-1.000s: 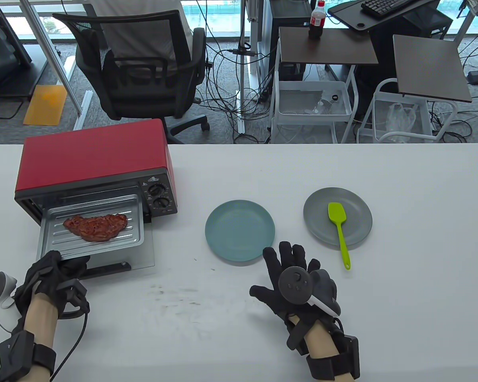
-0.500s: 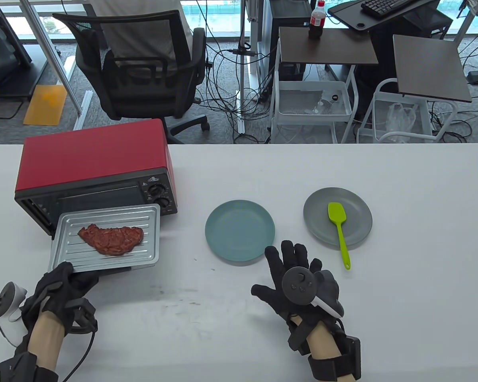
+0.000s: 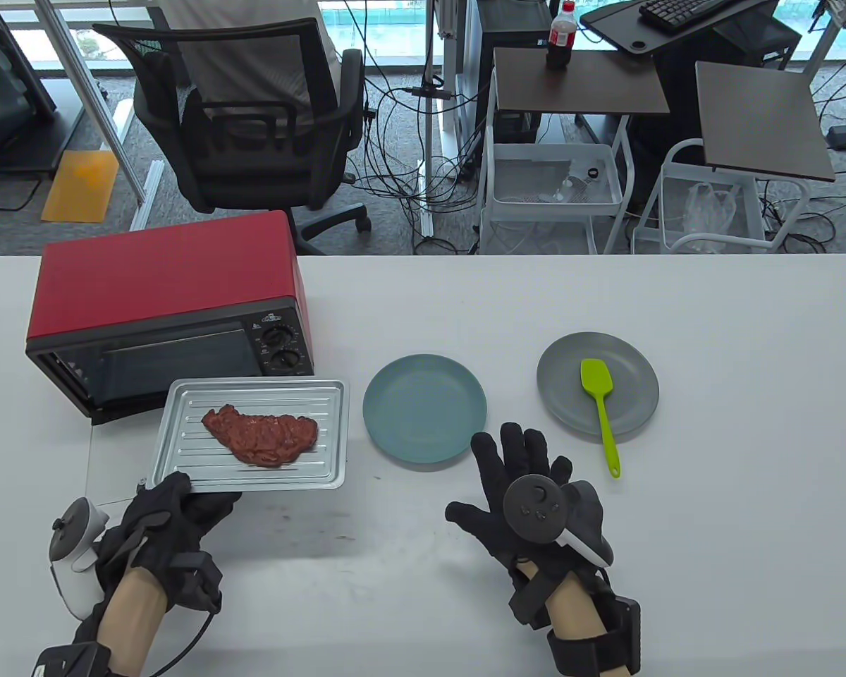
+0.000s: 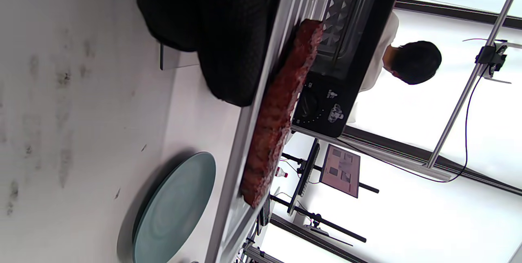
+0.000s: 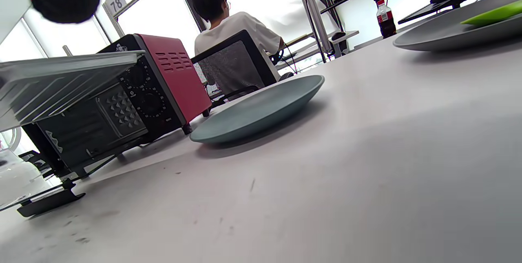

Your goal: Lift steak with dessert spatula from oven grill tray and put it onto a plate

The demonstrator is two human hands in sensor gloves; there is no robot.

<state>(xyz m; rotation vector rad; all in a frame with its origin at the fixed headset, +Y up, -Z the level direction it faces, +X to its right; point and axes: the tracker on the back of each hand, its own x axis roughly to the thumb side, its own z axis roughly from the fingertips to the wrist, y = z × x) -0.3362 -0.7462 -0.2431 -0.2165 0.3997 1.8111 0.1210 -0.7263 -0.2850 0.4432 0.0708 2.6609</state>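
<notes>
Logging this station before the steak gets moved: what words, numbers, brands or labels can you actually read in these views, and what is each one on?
"78": white tag on the metal frame post behind the oven, right wrist view.
Oven logo above the dials and the dial markings: too small to read.
Red label on the soda bottle: too blurred to read.
White sticker on the left wrist strap: illegible.
Nothing else bears readable text.

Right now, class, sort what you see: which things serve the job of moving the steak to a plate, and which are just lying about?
For the job:
steak
tray, gripped by the left hand
green spatula
blue plate
right hand, resting open on the table

Just lying about:
red oven
grey plate under the spatula
soda bottle
office chair
</notes>
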